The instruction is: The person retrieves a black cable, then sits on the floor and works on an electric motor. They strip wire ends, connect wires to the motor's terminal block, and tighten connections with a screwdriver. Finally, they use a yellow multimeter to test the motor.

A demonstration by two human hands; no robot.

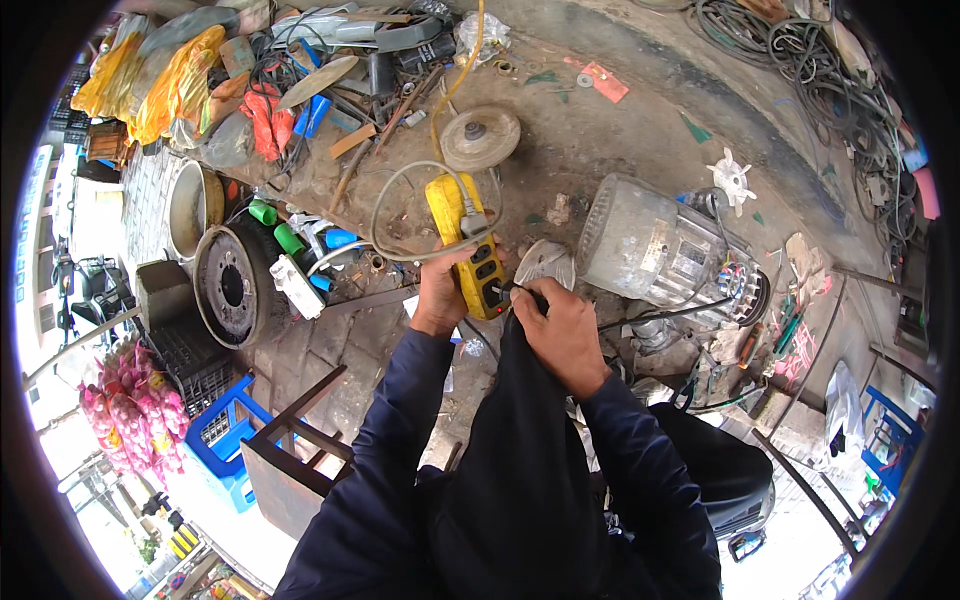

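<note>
The dark blue sleeves come up from below. The left hand grips the yellow plastic control box with buttons from its left side. The right hand is closed on a thin black tool touching the box. Just right lies a ribbed grey metal motor housing; left, a rusty round wheel drum; behind, a grey disc

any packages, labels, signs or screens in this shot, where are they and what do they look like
yellow handheld tester: centre, held by the left hand, boxy, with a dark front panel; no lit screen can be made out.
yellow plastic bags: upper left, crumpled.
red card: on the ground, top centre, flat rectangle.
pink bagged bundle: left edge, lumpy.
</note>
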